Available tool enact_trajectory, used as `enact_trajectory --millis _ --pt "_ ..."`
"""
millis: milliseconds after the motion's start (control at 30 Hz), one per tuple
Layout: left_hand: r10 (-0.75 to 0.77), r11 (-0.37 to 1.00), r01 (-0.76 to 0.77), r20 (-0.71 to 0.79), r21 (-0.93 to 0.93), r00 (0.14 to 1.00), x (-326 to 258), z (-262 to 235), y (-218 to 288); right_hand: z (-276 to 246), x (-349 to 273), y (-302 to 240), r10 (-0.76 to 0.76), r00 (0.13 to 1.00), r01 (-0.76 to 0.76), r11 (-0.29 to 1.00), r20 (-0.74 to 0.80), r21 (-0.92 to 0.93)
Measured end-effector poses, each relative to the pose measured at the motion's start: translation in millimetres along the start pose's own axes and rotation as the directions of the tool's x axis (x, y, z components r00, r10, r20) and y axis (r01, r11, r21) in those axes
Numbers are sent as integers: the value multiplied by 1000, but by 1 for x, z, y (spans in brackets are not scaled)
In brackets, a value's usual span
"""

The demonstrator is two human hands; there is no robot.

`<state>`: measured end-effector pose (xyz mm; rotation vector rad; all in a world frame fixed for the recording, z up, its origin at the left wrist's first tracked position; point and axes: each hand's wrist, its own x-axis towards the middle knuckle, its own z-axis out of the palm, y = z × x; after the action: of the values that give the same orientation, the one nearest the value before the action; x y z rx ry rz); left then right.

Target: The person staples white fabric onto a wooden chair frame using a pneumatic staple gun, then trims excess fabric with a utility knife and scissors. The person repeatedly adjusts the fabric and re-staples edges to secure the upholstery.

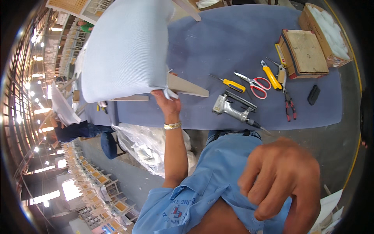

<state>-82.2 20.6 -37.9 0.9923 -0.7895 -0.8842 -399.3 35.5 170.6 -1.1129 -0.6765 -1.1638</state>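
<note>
From where I stand, the pale upholstered chair (124, 50) sits at the left of the blue-covered table (218, 35), a wooden leg (189, 86) pointing right. The left hand (168, 104) has its grip closed on the near right corner, beside a loose fabric flap. The right hand (282, 179) is raised at the near right, fingers curled; whether they pinch anything I can't tell. Right of the chair lie a staple gun (233, 108) and red-handled scissors (258, 86).

A closed box (306, 52) stands beside an open carton (338, 61) of white stuffing (329, 33); nearby lies a black block (313, 95). Pale plastic (140, 144) heaps on the floor (126, 173); chair frames (97, 179) line the lower left.
</note>
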Motion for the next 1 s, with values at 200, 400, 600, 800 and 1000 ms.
enact_trajectory --millis 200,400,600,800,1000 --pt "-24 999 22 -63 -32 998 -3 -9 -9 -36 -29 -6 57 990 -62 998 127 32" --pt "8 999 -13 -84 -52 996 -6 -6 -16 -68 -15 -5 105 994 -105 994 -4 32" --pt "-41 961 50 38 -271 998 -13 -25 -22 -166 -97 37 606 235 -935 353 -760 -8" --pt "-1 984 14 74 -180 997 -15 -18 -29 -192 -286 119 355 67 -555 -763 -933 -330" --pt "91 993 -92 -12 -76 996 -11 -5 -7 -202 -314 130 366 128 -541 -753 -922 -374"
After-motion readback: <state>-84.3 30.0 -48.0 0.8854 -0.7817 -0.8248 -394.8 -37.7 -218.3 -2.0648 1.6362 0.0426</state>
